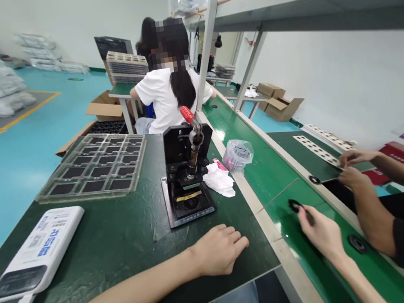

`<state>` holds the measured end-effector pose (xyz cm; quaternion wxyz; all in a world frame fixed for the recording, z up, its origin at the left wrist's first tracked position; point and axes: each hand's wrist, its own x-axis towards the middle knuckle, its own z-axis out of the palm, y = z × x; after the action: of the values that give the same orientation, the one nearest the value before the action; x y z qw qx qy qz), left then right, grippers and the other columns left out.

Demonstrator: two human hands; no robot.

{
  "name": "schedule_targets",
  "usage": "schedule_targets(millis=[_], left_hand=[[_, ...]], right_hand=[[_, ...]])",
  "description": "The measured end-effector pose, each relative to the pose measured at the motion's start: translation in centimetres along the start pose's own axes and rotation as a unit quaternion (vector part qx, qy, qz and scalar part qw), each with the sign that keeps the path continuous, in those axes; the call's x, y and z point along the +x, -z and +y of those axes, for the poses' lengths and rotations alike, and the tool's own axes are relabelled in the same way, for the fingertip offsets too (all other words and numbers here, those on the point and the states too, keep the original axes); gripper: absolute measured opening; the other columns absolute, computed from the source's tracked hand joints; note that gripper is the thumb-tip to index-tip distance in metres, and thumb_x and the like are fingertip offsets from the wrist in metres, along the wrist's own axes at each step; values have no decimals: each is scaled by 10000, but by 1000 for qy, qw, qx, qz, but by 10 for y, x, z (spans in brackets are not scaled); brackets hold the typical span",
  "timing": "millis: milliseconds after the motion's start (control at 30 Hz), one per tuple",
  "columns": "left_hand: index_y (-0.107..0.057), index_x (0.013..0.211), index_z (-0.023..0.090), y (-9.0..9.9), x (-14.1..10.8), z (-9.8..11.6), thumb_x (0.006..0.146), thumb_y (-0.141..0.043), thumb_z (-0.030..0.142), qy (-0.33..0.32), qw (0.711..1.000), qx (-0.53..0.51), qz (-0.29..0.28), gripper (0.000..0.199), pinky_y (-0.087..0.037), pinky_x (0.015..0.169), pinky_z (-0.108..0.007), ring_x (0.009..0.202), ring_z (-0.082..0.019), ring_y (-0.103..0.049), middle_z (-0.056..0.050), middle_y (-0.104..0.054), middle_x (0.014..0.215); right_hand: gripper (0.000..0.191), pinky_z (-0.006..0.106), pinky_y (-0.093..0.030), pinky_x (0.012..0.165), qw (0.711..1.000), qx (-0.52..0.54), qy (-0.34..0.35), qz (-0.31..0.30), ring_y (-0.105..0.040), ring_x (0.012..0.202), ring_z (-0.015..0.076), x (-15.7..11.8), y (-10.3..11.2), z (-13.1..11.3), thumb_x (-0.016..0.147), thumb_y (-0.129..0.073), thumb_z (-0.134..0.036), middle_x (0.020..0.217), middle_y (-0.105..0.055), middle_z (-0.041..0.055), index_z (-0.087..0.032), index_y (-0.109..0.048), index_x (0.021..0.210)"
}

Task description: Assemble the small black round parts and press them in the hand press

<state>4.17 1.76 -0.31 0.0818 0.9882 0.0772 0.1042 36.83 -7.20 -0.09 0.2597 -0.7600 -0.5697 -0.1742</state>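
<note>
My left hand (222, 249) rests on the dark green table (132, 243) with its fingers curled in, and nothing shows in it. Over the green conveyor belt (279, 185), my right hand (322, 232) pinches a small black ring-shaped part (294, 205) between thumb and fingers. A black toggle clamp fixture (187, 179) with a red handle (187, 114) stands on the table ahead of my left hand. Another round black part (357, 243) lies on the belt to the right of my right hand.
A clear tray (94, 170) with dark rectangular pieces and a white power bank (37, 252) are at left. White tissue (219, 180) and a plastic cup (238, 155) sit beside the fixture. A co-worker's hands (354, 169) work at right; a person in white (166, 93) sits ahead.
</note>
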Motion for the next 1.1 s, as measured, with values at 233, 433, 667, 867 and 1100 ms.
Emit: schedule_targets(millis=[233, 433, 667, 867, 1100], left_hand=[[-583, 1062, 182, -4, -1, 1, 836, -584, 111, 40, 996, -59, 47, 236, -458, 693, -353, 801, -220, -637, -38, -693, 918], [-584, 829, 204, -2, 1, -6, 792, -476, 21, 220, 927, -221, 209, 216, -419, 632, -274, 679, -158, -607, 14, -643, 738], [-553, 909, 198, 5, 1, -8, 881, -449, 86, 269, 908, -218, 237, 154, -480, 760, -291, 852, -181, -635, -27, -663, 906], [-541, 1023, 198, 4, -2, -2, 956, -475, 208, 210, 951, -159, 160, 95, -503, 805, -356, 919, -230, -624, -57, -653, 991], [-503, 1143, 187, 5, -4, 0, 920, -651, 355, 173, 965, -132, 149, 316, -530, 863, -394, 1014, -269, -616, -84, -655, 1126]], right_hand=[[389, 261, -548, 547, 980, 143, -105, 89, -687, 530, 194, -66, 59, -68, 974, -614, -515, 680, -744, 74, -156, -740, 893], [252, 192, -525, 498, 946, 315, 54, -49, -652, 476, 133, -69, 27, -136, 1008, -604, -335, 646, -718, 27, -164, -760, 907], [405, 221, -581, 546, 954, 264, 58, -129, -747, 669, 184, -63, 7, -142, 1068, -466, -365, 884, -783, 97, -121, -684, 1307], [348, 212, -560, 624, 972, 209, 103, -29, -706, 744, 146, -100, 30, -120, 1019, -541, -180, 1047, -745, 108, -158, -601, 1361], [449, 236, -462, 552, 968, 190, -150, 67, -516, 626, 125, -92, 29, -101, 946, -676, -450, 833, -552, 12, -145, -572, 1258]])
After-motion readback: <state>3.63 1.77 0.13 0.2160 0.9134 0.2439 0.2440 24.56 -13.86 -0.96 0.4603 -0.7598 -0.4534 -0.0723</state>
